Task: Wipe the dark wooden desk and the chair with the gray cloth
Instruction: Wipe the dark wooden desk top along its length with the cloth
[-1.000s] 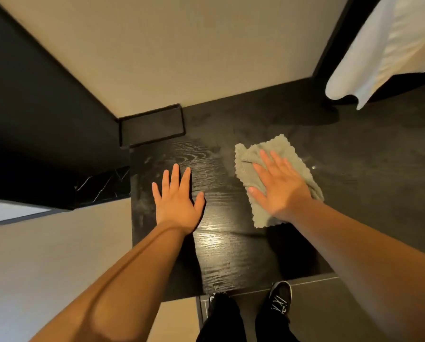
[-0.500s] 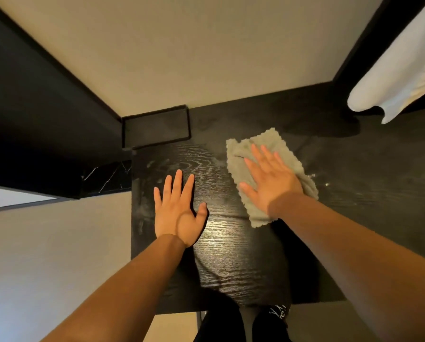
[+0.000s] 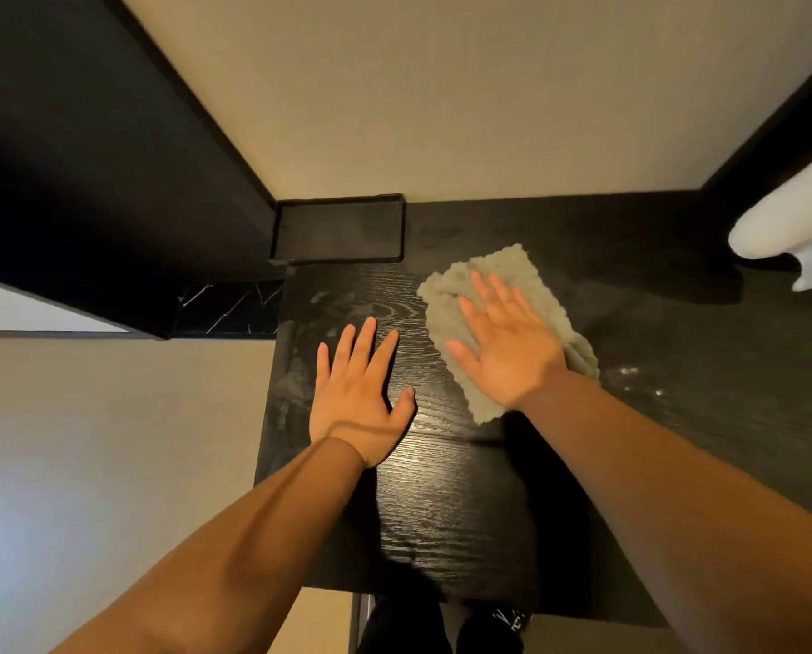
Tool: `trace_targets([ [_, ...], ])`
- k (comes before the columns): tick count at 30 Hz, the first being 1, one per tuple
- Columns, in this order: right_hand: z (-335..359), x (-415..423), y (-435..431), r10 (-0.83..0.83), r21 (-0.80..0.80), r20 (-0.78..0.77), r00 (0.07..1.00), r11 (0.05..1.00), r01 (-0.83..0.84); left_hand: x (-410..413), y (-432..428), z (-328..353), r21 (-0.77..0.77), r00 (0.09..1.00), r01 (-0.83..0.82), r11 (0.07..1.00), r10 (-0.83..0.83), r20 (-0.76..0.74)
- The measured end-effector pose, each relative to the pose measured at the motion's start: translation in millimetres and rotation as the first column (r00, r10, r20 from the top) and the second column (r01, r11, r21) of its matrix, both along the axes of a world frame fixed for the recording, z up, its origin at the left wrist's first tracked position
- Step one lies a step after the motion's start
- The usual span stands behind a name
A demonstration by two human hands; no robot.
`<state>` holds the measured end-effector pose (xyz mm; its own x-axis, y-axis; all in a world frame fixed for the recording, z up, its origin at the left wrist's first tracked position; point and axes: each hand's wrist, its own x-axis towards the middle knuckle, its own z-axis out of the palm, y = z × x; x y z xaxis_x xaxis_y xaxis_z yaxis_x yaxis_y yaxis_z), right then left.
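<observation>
Presently: right hand (image 3: 508, 344) flat, fingers straight, atop the rumpled gray fleecy cloth (image 3: 503, 276) on the dark wood-grain tabletop (image 3: 446, 488); long axis far-left to near-right; left hand (image 3: 357, 394) flat beside it, empty.

Black wooden worktop (image 3: 442, 488) is showing pale wavy grain; fluffy rectangular cloth (image 3: 503, 262) is looking plain grey throughout.

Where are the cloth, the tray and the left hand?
cloth (image 3: 508, 262): head view, uncovered part near its far edge.
tray (image 3: 338, 231): head view, bare floor of the tray.
left hand (image 3: 354, 394): head view, back of the hand.
</observation>
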<state>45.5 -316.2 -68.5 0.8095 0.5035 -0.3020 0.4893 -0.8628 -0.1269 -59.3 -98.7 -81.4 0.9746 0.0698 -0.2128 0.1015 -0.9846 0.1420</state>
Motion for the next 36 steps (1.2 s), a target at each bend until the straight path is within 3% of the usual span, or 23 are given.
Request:
trace_targets([
  [3, -1.4, -6.9, 3.8, -0.065, 0.015, -0.009, 0.998, 0.998, 0.065, -2.5, 0.9, 1.6, -0.006, 1.000, 0.000, 1.000, 0.000, 0.000],
  [8, -6.8, -57.9, -21.2, 0.230, 0.017, 0.002, 0.973, 0.973, -0.230, -1.1, 0.3, 3.0, -0.003, 1.000, -0.004, 1.000, 0.004, -0.007],
  [11, -7.3, -46.2, -29.9, 0.317, 0.052, -0.004, 0.949, 0.947, -0.316, -1.5, 1.0, 2.5, -0.014, 1.000, 0.006, 1.000, -0.006, 0.009],
  [14, -7.3, -2.5, -15.8, 0.231, 0.083, 0.052, 0.972, 0.968, -0.235, -2.4, 1.3, 1.6, -0.024, 1.000, 0.012, 1.000, -0.012, 0.022],
  [18, 2.3, 44.4, 7.7, -0.089, 0.040, -0.003, 0.996, 0.995, 0.089, -2.5, 1.4, 1.6, -0.019, 1.000, 0.011, 1.000, -0.011, 0.014],
  [20, 1.2, 32.7, 12.1, -0.040, 0.061, -0.020, 0.999, 0.997, 0.042, -2.2, 1.4, 1.7, -0.018, 1.000, 0.004, 1.000, -0.004, -0.001],
  [23, -7.0, -11.5, -1.1, 0.219, 0.068, 0.042, 0.975, 0.973, -0.221, -1.3, 0.3, 3.1, -0.012, 1.000, 0.000, 1.000, 0.000, -0.027],
  [26, -6.4, -13.8, -6.7, 0.294, 0.115, 0.042, 0.955, 0.948, -0.297, -0.3, 0.8, 3.8, -0.015, 1.000, 0.006, 1.000, -0.007, -0.025],
  [29, 1.0, 12.5, 7.0, 0.287, 0.038, 0.025, 0.958, 0.957, -0.288, -1.5, 1.5, 2.0, -0.016, 1.000, 0.006, 1.000, -0.006, -0.013],
  [36, 6.3, 81.1, 54.0, 0.016, 0.033, -0.005, 1.000, 0.999, -0.015, -1.5, 1.7, 1.4, -0.007, 1.000, 0.012, 1.000, -0.012, 0.004],
])
